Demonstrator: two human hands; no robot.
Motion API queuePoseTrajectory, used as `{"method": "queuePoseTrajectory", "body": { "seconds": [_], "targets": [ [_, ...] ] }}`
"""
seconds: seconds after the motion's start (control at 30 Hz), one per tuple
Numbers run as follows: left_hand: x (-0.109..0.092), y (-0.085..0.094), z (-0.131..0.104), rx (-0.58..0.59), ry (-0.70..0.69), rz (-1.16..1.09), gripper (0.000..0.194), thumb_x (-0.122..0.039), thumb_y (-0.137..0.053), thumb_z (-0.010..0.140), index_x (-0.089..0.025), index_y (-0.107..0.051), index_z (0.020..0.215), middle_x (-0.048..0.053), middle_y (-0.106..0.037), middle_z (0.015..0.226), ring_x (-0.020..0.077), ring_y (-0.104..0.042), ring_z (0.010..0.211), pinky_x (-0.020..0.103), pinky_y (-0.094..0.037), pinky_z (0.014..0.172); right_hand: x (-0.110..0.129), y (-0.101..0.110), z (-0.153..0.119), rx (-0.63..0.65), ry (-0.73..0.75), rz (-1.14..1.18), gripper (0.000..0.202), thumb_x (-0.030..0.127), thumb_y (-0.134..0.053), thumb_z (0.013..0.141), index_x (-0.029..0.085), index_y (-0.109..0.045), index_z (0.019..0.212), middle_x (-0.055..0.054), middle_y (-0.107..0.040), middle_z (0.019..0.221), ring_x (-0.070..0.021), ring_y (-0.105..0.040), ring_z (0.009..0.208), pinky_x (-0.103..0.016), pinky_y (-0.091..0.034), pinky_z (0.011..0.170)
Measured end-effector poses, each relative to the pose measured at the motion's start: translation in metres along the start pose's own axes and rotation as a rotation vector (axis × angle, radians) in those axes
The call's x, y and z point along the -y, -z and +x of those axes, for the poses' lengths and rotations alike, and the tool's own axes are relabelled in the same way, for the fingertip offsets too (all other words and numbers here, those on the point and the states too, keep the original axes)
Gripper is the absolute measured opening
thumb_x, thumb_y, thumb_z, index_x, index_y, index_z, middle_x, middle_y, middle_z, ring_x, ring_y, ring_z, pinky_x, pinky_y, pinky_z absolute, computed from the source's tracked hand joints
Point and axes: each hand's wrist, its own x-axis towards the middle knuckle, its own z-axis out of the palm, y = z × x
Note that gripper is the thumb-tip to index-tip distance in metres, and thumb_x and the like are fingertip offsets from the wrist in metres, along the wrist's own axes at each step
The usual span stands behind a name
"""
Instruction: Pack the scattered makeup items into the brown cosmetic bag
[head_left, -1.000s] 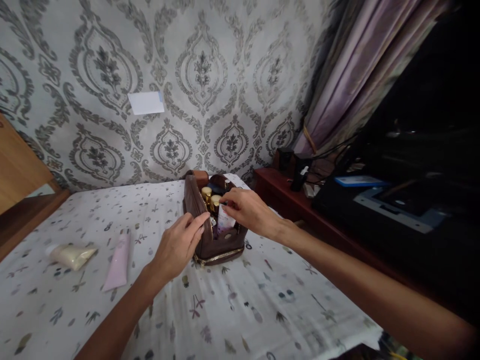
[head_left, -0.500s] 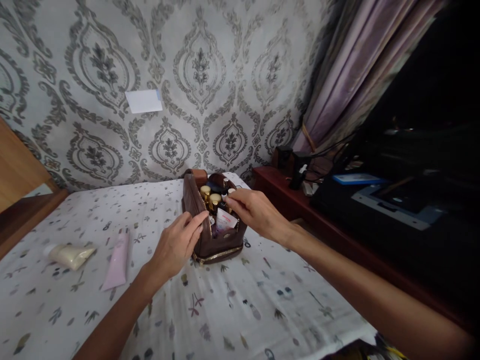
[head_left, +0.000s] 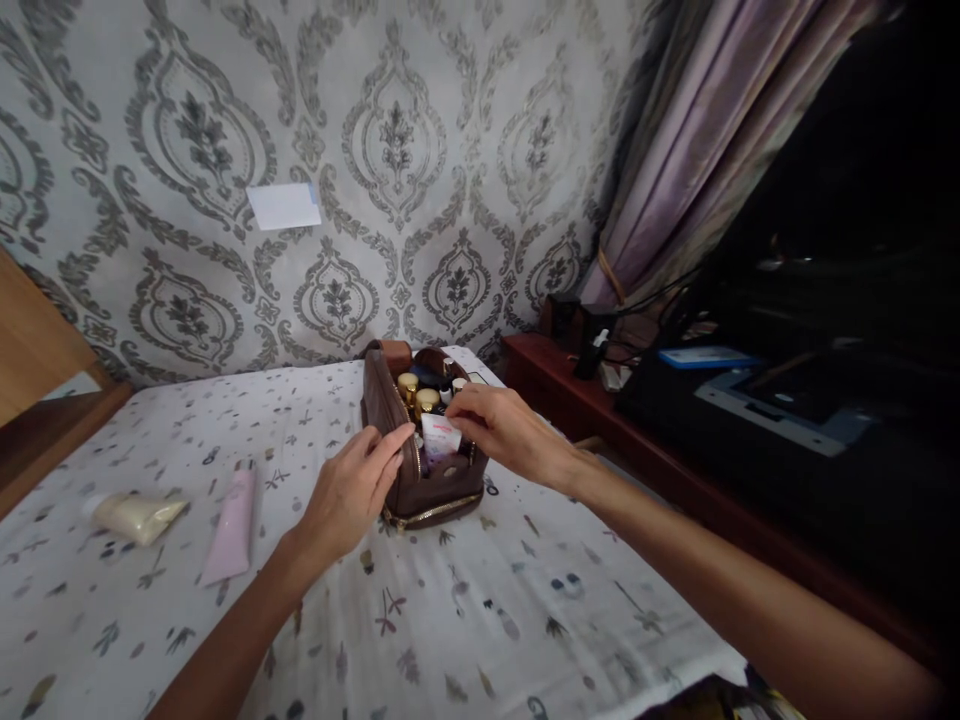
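Note:
A brown toiletry bag (head_left: 435, 508) with a gold zip stands unzipped on the patterned cloth. Gold-capped bottles (head_left: 427, 401) and a white tube (head_left: 441, 436) with pink lettering are packed inside it. My left hand (head_left: 356, 485) grips the bag's left rim near the front, its fingers closed over the edge. Over the right side of the opening, my right hand (head_left: 517, 435) is closed, thumb and fingers at the upper right corner of the white tube; its fingertips are partly hidden. On the cloth to the left lie a pink tube (head_left: 232, 525) and a cream-coloured tube (head_left: 139, 515).
The patterned cloth (head_left: 420, 620) covers the surface up to the wallpapered wall. A dark red wooden ledge (head_left: 547, 385) runs along the right, with small black devices and cables on it. Past it is a large dark surface with a blue item (head_left: 709, 357). A wooden board (head_left: 37, 370) stands at left.
My right hand has come slightly toward me and lower over the bag's opening. The white tube has shifted a little left and stands straighter. My left hand stays at the rim.

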Motion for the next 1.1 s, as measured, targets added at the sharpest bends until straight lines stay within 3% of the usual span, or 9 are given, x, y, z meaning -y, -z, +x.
{"method": "queuePoseTrajectory", "body": {
  "seconds": [0.2, 0.43, 0.7, 1.1],
  "targets": [
    [0.001, 0.0, 0.0, 0.004, -0.008, 0.005, 0.039, -0.027, -0.033, 0.104, -0.026, -0.047, 0.139, 0.002, -0.054, 0.089, 0.0163, -0.058, 0.08, 0.026, -0.05, 0.069, -0.005, -0.007, 0.018, -0.008, -0.046, -0.101, 0.019, 0.012, -0.057, 0.091, 0.017, -0.075, 0.089, -0.004, -0.061, 0.087, -0.0144, -0.057, 0.079, -0.024, -0.038, 0.073],
    [0.001, 0.001, 0.0, 0.015, -0.013, 0.003, 0.038, -0.029, -0.032, 0.104, -0.026, -0.046, 0.14, 0.002, -0.054, 0.09, 0.0169, -0.059, 0.081, 0.027, -0.049, 0.071, -0.006, -0.011, 0.021, 0.032, -0.124, -0.338, 0.026, 0.021, -0.05, 0.094, 0.02, -0.075, 0.101, -0.007, -0.063, 0.101, -0.0175, -0.06, 0.082, -0.028, -0.033, 0.064],
    [0.0, 0.001, 0.0, 0.015, 0.004, -0.024, 0.039, -0.03, -0.032, 0.104, -0.025, -0.048, 0.14, 0.002, -0.053, 0.089, 0.0167, -0.057, 0.078, 0.027, -0.049, 0.069, -0.005, -0.011, 0.021, 0.045, -0.154, -0.325, 0.029, 0.021, -0.052, 0.093, 0.021, -0.072, 0.114, -0.007, -0.065, 0.102, -0.0179, -0.061, 0.084, -0.027, -0.035, 0.068],
    [0.002, -0.001, 0.0, 0.006, -0.014, -0.026, 0.039, -0.029, -0.032, 0.104, -0.026, -0.049, 0.14, 0.002, -0.052, 0.088, 0.0172, -0.057, 0.078, 0.027, -0.048, 0.07, 0.003, -0.008, 0.025, 0.11, -0.117, -0.459, 0.029, 0.023, -0.043, 0.098, 0.02, -0.071, 0.108, -0.009, -0.064, 0.107, -0.0199, -0.064, 0.086, -0.029, -0.037, 0.067]
  ]
}}
